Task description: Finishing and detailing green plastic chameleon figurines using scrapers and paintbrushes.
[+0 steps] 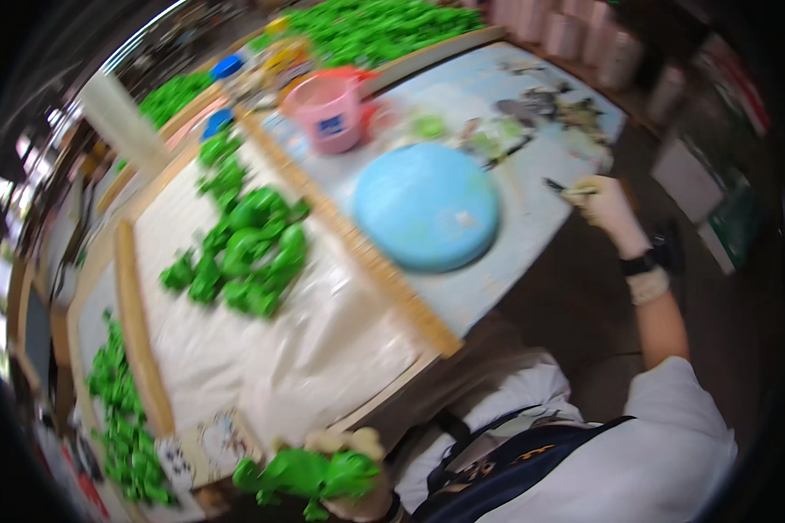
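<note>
Far left: small green pieces (118, 418) are lying in a loose strip, a wooden bar (139, 331) running beside them. A card with drawings (222, 444) is sitting near the bar's lower end. Next, a heap of green figures (266, 248) is resting on a wrinkled white sheet (340, 357).

Low in view, the gloved left hand (362, 506) is holding one green figure (310, 475) just off the sheet's near edge, fingers wrapping it from behind; blur is hiding the exact grip.

Beyond, a pink mug (323, 113) is standing on the desk (488, 301), near a pale blue disc (427, 209). Dark paint-like smears (567, 109) are marking the far corner.

Far right: the gloved right hand (609, 205) is pinching a thin dark-tipped brush (589, 190), fingers narrow, beside the desk's edge, well apart from the held figure.

Judgement: hand-painting seems in hand, apparently between strokes; the next move is calling for brush tip and figure to be meeting, figure steady.
</note>
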The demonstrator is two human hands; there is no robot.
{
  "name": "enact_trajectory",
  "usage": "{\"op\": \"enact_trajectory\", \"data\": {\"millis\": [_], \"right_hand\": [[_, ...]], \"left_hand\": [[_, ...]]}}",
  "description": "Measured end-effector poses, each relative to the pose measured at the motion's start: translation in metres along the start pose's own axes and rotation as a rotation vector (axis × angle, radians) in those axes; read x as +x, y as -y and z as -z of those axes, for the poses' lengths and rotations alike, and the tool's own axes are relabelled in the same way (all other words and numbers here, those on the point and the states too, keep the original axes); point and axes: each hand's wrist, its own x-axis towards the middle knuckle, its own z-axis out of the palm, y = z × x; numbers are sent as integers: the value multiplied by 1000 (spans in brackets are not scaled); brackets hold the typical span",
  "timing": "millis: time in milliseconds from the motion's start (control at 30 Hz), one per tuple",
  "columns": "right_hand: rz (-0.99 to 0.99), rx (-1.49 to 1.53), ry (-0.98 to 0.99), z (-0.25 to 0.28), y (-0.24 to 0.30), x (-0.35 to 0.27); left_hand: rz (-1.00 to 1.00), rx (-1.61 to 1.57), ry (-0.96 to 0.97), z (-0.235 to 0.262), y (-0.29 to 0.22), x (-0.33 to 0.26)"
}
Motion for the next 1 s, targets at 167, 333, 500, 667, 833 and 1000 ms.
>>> {"op": "enact_trajectory", "data": {"millis": [167, 333, 500, 667, 833, 1000], "right_hand": [[225, 589, 9, -9, 45, -55], [306, 823, 460, -70, 147, -135], [752, 656, 927, -100, 164, -136], [715, 709, 1039, -114, 175, -145], [643, 716, 1133, -118, 174, -145], [665, 762, 1147, -122, 170, -145]], "left_hand": [[-79, 159, -92, -48, 23, 19], [345, -312, -98, -34, -2, 14], [360, -170, -129, -40, -1, 15], [372, 354, -289, -56, -7, 13], [456, 827, -367, -62, -14, 8], [482, 1009, -385, -60, -13, 6]]}}
